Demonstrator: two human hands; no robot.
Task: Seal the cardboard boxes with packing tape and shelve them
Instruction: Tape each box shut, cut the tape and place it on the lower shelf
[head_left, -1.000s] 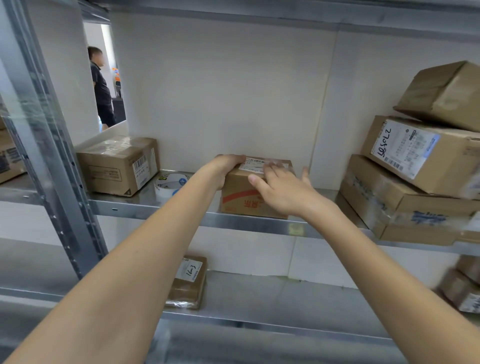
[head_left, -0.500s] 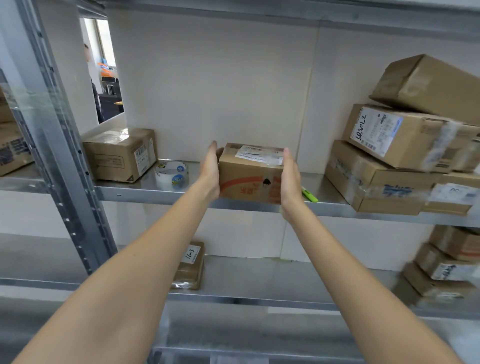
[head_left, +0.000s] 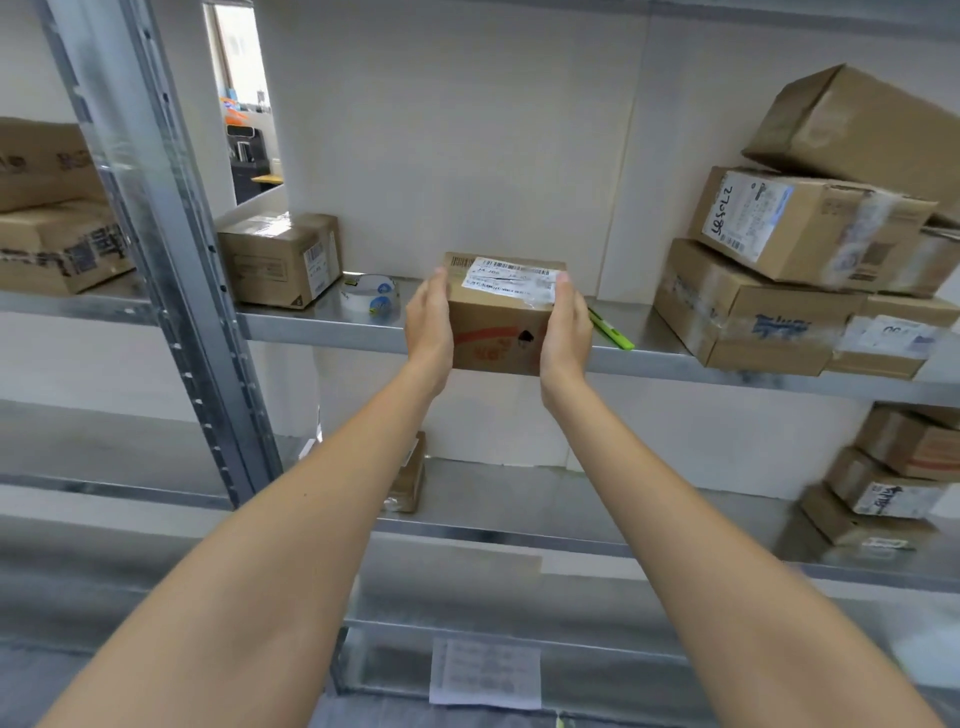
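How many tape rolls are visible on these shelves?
1: a tape roll on the shelf, between the taped box and the left hand. Others may hide behind boxes.

Handwritten "LBSOLZ" (letters uncertain) on white label (head_left: 746, 215) of stacked box (head_left: 810, 228), right of metal shelf (head_left: 322, 325); other labels illegible.

A small brown cardboard box (head_left: 501, 332) with a white label on top is held upright at the metal shelf's (head_left: 322, 325) front edge. A roll of packing tape (head_left: 370, 300) is seen lying just to its left.

two bare forearms, sleeveless, hands (head_left: 429, 317) ungloved
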